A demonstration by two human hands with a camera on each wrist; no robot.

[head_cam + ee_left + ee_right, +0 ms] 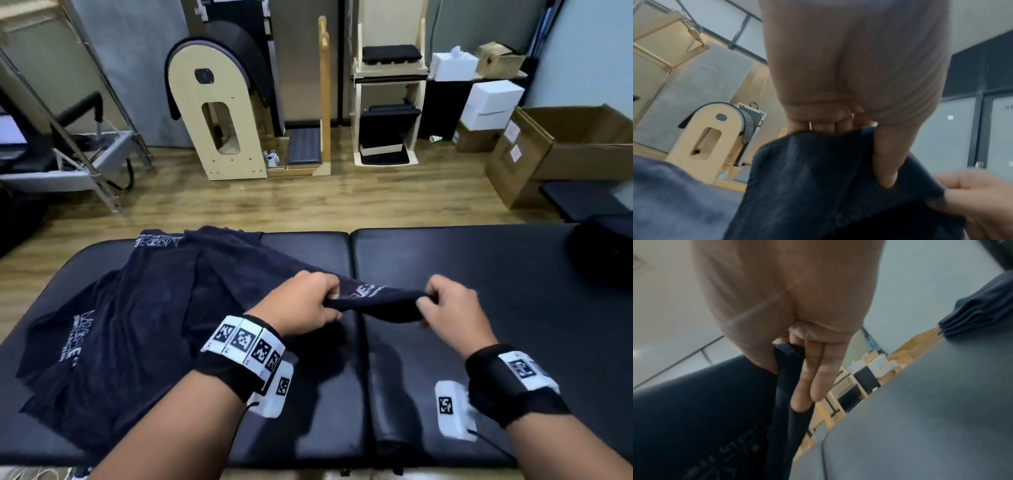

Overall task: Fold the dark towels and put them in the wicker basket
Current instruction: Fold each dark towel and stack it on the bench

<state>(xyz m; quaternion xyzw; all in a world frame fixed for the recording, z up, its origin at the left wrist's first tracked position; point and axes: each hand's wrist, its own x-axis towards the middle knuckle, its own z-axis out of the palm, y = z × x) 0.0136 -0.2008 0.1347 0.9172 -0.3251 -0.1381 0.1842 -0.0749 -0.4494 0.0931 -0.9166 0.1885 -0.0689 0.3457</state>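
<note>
A dark navy towel (376, 299) with white lettering hangs stretched between my two hands above the black padded table (479, 274). My left hand (308, 301) grips one end of its edge, fingers curled round the cloth (818, 170). My right hand (442, 303) pinches the other end between thumb and fingers (789, 369). The rest of this towel trails back to a loose heap of dark towels (113, 329) on the left of the table. No wicker basket shows in any view.
A stack of folded dark towels (978, 311) sits at the table's far right edge (603, 253). Beyond the table on the wooden floor stand a wooden arched barrel (219, 113), a wooden shelf unit (387, 102), white boxes (489, 102) and an open cardboard box (561, 150).
</note>
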